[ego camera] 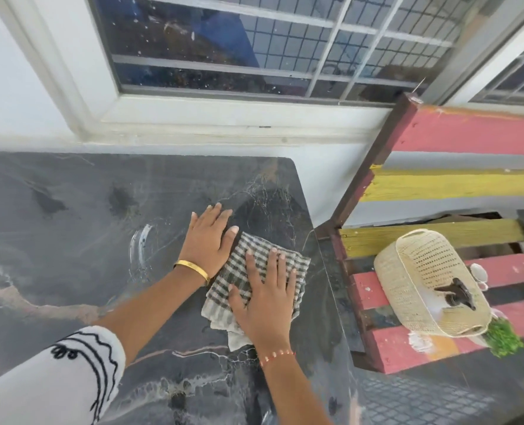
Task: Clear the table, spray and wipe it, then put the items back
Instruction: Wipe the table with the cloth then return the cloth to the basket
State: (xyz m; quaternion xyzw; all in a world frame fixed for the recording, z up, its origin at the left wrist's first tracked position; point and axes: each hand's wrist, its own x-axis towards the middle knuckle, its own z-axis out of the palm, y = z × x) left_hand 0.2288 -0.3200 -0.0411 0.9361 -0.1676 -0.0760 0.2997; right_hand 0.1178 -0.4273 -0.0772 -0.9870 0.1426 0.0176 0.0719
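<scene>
A dark marble-patterned table fills the lower left, with wet spray patches and streaks on it. A folded grey-and-white checked cloth lies near the table's right edge. My right hand presses flat on the cloth with fingers spread. My left hand, with a gold bangle on the wrist, lies flat on the tabletop just left of the cloth, its edge touching the cloth.
A painted slatted bench in pink and yellow stands right of the table. On its seat sits a cream woven basket holding a dark spray trigger, with green leaves beside it. A barred window is behind.
</scene>
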